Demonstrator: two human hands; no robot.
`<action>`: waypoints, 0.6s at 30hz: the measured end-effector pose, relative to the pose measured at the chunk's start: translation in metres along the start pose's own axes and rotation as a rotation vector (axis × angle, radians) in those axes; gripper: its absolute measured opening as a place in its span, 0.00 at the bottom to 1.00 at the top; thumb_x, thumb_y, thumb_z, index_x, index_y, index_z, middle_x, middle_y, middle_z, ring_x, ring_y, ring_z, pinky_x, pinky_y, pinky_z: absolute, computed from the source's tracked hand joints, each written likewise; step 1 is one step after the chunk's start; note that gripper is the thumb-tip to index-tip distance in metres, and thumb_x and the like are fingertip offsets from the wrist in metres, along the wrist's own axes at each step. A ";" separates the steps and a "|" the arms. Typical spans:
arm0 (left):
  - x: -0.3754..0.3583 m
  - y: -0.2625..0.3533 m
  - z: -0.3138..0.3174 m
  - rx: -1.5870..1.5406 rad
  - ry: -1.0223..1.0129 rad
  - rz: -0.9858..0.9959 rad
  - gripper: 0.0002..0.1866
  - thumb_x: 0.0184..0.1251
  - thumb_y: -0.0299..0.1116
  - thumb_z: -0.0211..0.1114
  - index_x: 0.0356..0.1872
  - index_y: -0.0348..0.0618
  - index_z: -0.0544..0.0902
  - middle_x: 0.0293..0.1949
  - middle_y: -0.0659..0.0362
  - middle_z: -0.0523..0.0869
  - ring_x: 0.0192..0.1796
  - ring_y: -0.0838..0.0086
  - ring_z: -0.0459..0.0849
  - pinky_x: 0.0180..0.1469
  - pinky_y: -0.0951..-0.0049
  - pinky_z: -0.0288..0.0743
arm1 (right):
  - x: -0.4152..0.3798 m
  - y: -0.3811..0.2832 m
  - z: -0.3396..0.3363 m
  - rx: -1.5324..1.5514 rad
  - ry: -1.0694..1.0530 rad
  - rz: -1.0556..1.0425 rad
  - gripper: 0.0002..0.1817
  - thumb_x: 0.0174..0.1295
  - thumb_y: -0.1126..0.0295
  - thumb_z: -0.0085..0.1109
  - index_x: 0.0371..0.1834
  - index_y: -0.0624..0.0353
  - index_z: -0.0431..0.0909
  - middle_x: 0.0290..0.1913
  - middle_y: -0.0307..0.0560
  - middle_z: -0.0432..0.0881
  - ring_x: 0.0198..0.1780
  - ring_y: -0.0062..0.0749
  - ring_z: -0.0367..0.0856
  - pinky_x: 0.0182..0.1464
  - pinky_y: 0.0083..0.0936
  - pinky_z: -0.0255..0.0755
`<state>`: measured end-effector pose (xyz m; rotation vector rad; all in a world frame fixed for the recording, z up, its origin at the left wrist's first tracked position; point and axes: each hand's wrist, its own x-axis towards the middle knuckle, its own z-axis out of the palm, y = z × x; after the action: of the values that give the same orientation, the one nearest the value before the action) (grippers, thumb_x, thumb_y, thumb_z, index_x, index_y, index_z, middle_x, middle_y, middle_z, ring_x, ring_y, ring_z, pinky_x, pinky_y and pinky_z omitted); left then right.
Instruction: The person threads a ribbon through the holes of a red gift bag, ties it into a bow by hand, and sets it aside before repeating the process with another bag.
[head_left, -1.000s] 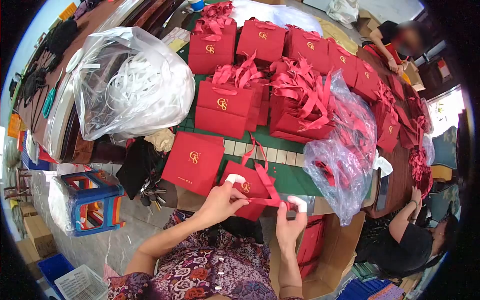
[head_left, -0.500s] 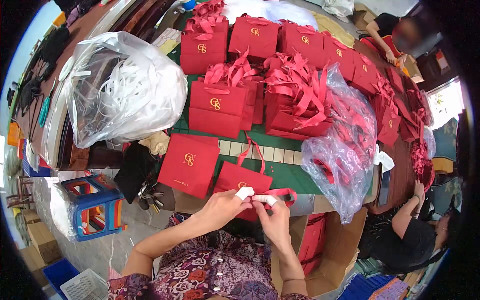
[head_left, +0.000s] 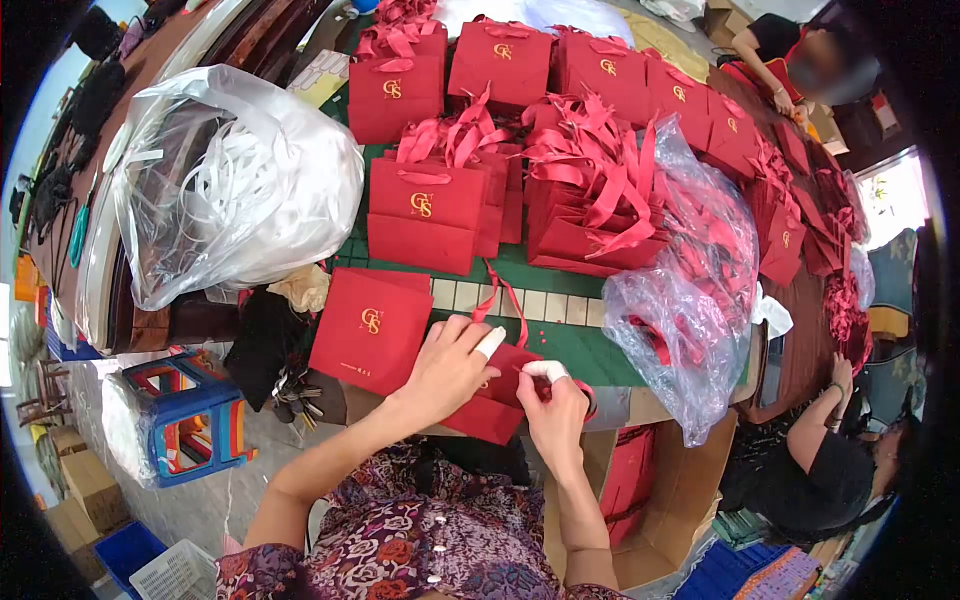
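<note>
A red paper bag (head_left: 487,412) with a red ribbon lies at the near edge of the green table mat. My left hand (head_left: 448,368), one finger wrapped in white, rests on this bag with its fingers spread. At the bag's right side, my right hand (head_left: 553,405) has thumb and wrapped index finger pinched; what is between them is too small to make out. Another flat red bag (head_left: 368,330) with a gold logo lies to the left. A ribbon loop (head_left: 517,305) rises behind my left hand over pale tiles (head_left: 567,307).
Red bags (head_left: 422,215) stand behind in rows. A clear bag of white ribbons (head_left: 240,190) is at left, a plastic bag of red ribbons (head_left: 690,290) at right. An open carton (head_left: 668,510) stands below. Two other people work at the right; blue stools (head_left: 190,420) stand left.
My left hand has moved from the ribbon by my right hand onto the bag, its fingers now spread. My right hand has shifted slightly right and down. More of the bag's front shows.
</note>
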<state>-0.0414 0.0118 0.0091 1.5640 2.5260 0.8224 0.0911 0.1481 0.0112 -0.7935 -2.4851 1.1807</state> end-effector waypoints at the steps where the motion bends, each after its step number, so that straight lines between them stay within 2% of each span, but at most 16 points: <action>1: 0.002 -0.001 0.003 0.000 -0.001 0.000 0.28 0.51 0.37 0.77 0.55 0.40 0.82 0.48 0.55 0.80 0.54 0.57 0.76 0.56 0.58 0.71 | 0.002 0.000 0.004 0.000 0.000 0.001 0.06 0.62 0.75 0.65 0.40 0.64 0.82 0.31 0.49 0.85 0.30 0.26 0.82 0.35 0.25 0.75; 3: 0.003 -0.002 0.006 0.006 -0.053 -0.014 0.21 0.55 0.37 0.75 0.50 0.41 0.85 0.46 0.57 0.81 0.55 0.60 0.74 0.55 0.61 0.66 | 0.005 0.001 0.010 -0.053 0.022 -0.004 0.08 0.60 0.71 0.67 0.38 0.61 0.80 0.34 0.53 0.85 0.34 0.47 0.85 0.37 0.37 0.77; 4: 0.003 -0.002 0.006 0.006 -0.053 -0.014 0.21 0.55 0.37 0.75 0.50 0.41 0.85 0.46 0.57 0.81 0.55 0.60 0.74 0.55 0.61 0.66 | 0.005 0.000 0.011 -0.052 0.021 -0.004 0.08 0.60 0.71 0.67 0.38 0.61 0.80 0.34 0.53 0.85 0.34 0.47 0.85 0.37 0.37 0.77; 7: 0.003 0.001 0.002 -0.060 -0.047 -0.049 0.18 0.54 0.35 0.75 0.45 0.41 0.86 0.45 0.57 0.80 0.52 0.61 0.74 0.53 0.61 0.66 | 0.005 -0.001 0.013 -0.001 0.008 0.025 0.07 0.59 0.72 0.67 0.38 0.61 0.80 0.33 0.53 0.84 0.32 0.46 0.85 0.36 0.37 0.77; 9: 0.003 0.004 0.001 -0.123 0.014 -0.072 0.14 0.55 0.33 0.74 0.41 0.41 0.86 0.40 0.55 0.81 0.48 0.59 0.76 0.50 0.61 0.67 | 0.005 -0.003 0.010 0.042 -0.004 0.045 0.06 0.60 0.76 0.66 0.38 0.65 0.81 0.31 0.49 0.86 0.29 0.29 0.85 0.36 0.26 0.78; 10: 0.003 0.004 0.001 -0.125 0.013 -0.072 0.14 0.55 0.33 0.74 0.41 0.41 0.86 0.40 0.55 0.81 0.48 0.59 0.76 0.50 0.61 0.67 | 0.005 -0.005 0.007 0.041 -0.004 0.047 0.06 0.60 0.76 0.66 0.38 0.65 0.81 0.31 0.49 0.86 0.29 0.29 0.85 0.36 0.26 0.78; 12: 0.002 0.004 0.000 -0.264 -0.090 -0.185 0.10 0.58 0.30 0.71 0.42 0.43 0.85 0.33 0.54 0.82 0.41 0.59 0.78 0.46 0.60 0.67 | 0.005 -0.009 0.001 0.062 -0.071 0.085 0.06 0.59 0.76 0.66 0.38 0.65 0.81 0.31 0.48 0.86 0.30 0.28 0.85 0.36 0.25 0.78; 15: 0.001 0.005 0.001 -0.336 -0.090 -0.276 0.08 0.62 0.28 0.67 0.41 0.42 0.85 0.29 0.51 0.83 0.38 0.56 0.80 0.45 0.59 0.69 | 0.003 -0.009 -0.003 0.008 -0.059 0.038 0.06 0.60 0.76 0.66 0.38 0.65 0.80 0.31 0.48 0.86 0.30 0.26 0.85 0.36 0.24 0.78; 18: 0.008 0.001 -0.005 -0.459 -0.116 -0.294 0.07 0.64 0.27 0.65 0.42 0.40 0.85 0.33 0.50 0.86 0.40 0.55 0.83 0.46 0.58 0.73 | 0.001 -0.013 -0.008 0.047 -0.048 0.053 0.06 0.59 0.77 0.65 0.39 0.65 0.81 0.31 0.48 0.86 0.31 0.25 0.85 0.37 0.24 0.78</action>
<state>-0.0456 0.0166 0.0154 1.0388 2.1999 1.1244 0.0892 0.1470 0.0269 -0.8327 -2.4791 1.2865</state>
